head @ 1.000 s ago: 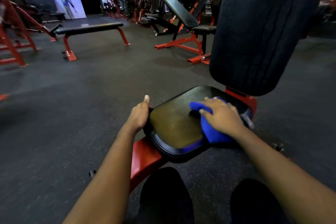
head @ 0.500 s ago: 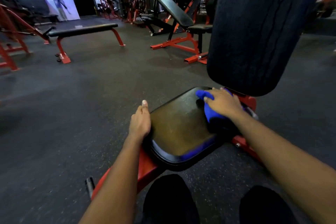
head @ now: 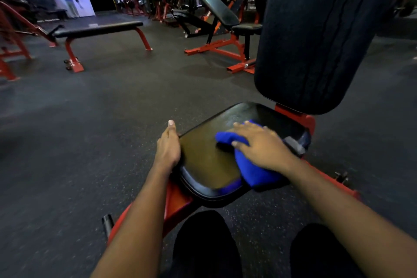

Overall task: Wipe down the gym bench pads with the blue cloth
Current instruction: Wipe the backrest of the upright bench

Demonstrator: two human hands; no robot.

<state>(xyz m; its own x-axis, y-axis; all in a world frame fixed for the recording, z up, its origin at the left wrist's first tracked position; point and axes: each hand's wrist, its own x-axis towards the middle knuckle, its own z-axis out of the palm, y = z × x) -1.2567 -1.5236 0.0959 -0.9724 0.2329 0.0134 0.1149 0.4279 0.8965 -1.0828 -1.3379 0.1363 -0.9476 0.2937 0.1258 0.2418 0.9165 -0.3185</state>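
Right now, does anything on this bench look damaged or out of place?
Yes. The upright back pad shows long dark creases or cracks running down its cover, which looks like wear. The seat pad has a dull brownish patch in its middle; whether stain or reflection, I cannot tell. Nothing looks spilled.

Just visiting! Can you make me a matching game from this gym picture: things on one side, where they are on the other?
1 cloth
2 left hand
3 back pad
4 flat bench

a upright behind the seat
b under the right hand
c on the seat's left edge
d far off on the left

Pairs: 1-b, 2-c, 3-a, 4-d
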